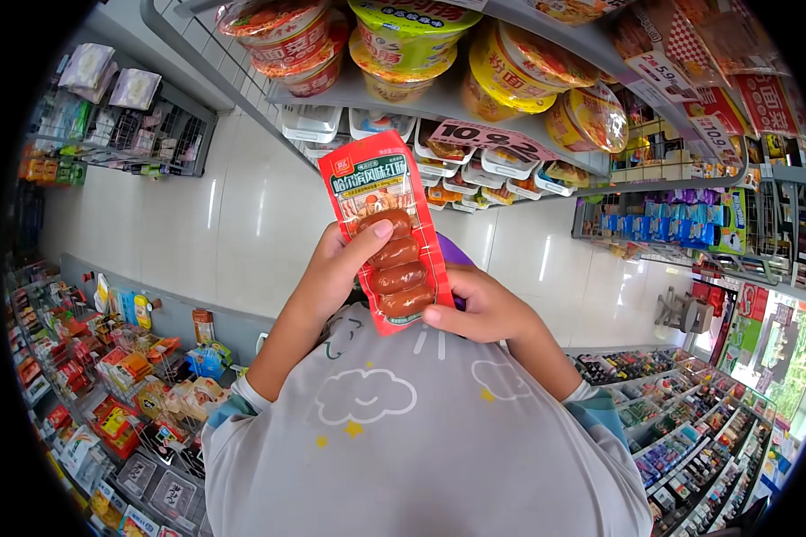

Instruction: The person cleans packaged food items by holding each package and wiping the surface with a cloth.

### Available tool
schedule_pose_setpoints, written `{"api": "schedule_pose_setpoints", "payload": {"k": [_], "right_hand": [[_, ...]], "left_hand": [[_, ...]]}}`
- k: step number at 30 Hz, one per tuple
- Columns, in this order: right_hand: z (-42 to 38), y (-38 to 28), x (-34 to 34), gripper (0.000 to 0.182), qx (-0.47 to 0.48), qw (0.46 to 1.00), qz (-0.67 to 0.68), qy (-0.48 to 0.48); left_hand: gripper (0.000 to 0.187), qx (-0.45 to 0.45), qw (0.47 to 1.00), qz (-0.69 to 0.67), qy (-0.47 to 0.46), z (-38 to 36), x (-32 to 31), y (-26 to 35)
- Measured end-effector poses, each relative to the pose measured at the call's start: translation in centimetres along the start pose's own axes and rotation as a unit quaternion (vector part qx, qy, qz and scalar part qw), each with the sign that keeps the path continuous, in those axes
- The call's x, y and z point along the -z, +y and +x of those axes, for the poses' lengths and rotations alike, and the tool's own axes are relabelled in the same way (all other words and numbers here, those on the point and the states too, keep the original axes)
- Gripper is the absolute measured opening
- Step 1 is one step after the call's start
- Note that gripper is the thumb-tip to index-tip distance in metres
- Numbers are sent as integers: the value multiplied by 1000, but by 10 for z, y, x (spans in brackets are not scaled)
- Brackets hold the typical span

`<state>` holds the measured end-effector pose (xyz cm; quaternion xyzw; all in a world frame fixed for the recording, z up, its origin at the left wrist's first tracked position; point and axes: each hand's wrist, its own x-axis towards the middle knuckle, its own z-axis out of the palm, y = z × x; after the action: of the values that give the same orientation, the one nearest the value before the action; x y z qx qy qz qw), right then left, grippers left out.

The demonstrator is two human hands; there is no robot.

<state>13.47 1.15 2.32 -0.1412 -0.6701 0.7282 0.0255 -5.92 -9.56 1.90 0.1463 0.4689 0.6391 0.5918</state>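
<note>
A red vacuum pack of sausages [400,259] is held up in front of my chest, tilted slightly, its printed label at the top and several brown sausages showing through the clear window. My left hand [340,264] grips its left edge, the thumb pressed on the upper sausage. On the lower right corner, my right hand [475,302] pinches the pack between thumb and fingers. The fingers behind the pack are mostly hidden.
Ahead, a shelf holds stacked instant noodle bowls [412,45] above white trays of packaged food [506,163], with a price sign [497,139] on its edge. Snack racks [125,385] stand at left, and more shelves [690,421] at right. Pale tiled floor [242,206] lies between.
</note>
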Motion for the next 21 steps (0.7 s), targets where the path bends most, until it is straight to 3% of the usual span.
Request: {"api": "schedule_pose_setpoints", "payload": {"k": [2, 6, 21], "right_hand": [[1, -3, 7, 35, 19, 998, -23, -60], [12, -8, 15, 38, 6, 996, -4, -89], [34, -12, 15, 23, -39, 994, 92, 34]], "left_hand": [[34, 3, 1000, -21, -3, -2, 1, 0], [35, -11, 999, -42, -14, -6, 0, -1], [37, 15, 999, -33, -30, 6, -17, -8]]}}
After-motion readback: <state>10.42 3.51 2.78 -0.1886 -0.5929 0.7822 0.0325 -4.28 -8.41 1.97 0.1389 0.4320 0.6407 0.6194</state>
